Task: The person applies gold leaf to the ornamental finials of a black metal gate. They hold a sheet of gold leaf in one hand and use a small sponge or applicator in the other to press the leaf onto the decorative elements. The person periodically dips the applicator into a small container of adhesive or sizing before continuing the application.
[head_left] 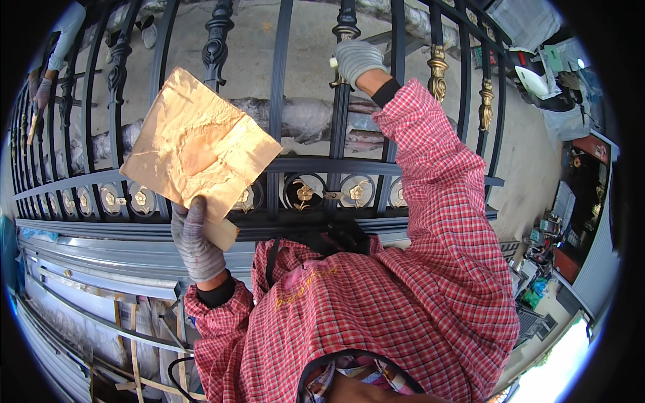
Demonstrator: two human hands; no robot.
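My left hand (196,238), in a grey striped work glove, grips a squarish board (201,144) smeared with gold paint, with a darker wet patch in its middle. A short pale piece (222,234) sticks out under the board beside my fingers. My right hand (359,60), gloved alike, is closed at the ornamental knob of a dark metal bar (340,111) in the gate. A small white end (333,62) shows by its fingers; the rest of what it holds is hidden. Gold flower ornaments (304,193) sit in rings along the gate's lower band.
Gold-coloured knobs (437,70) show on bars to the right. Another person's gloved hand (44,93) holds a thin tool (31,127) at the far left. Wrapped rolls (302,119) lie behind the bars. Metal profiles (101,252) are stacked at lower left. A motorbike (537,77) stands at upper right.
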